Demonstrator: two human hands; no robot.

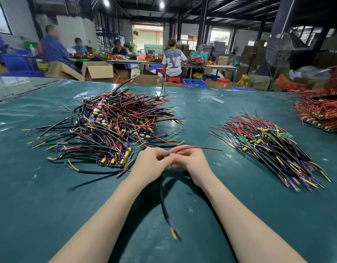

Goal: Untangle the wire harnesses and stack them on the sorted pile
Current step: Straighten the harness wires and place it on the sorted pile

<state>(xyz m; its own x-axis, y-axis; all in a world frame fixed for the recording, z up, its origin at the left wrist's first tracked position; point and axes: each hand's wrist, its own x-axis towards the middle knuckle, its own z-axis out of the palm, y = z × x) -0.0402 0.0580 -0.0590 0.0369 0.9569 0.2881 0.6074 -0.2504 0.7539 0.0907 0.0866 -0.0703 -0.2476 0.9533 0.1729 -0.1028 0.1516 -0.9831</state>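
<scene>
Dangling toward the camera, one wire harness is pinched by both left hand and right hand above the green worktop, midway between tangled heap and sorted pile.

A dim workshop with dark ceiling beams, cardboard boxes on the floor, a standing fan, and a bright doorway.

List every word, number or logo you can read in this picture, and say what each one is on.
"LV": large overlapped letters, somewhat blurred, on the back of the white T-shirt of a person at the far tables.
Green circuit boards on the sorted pile: markings too small to read.
Cardboard boxes: no legible print.
</scene>
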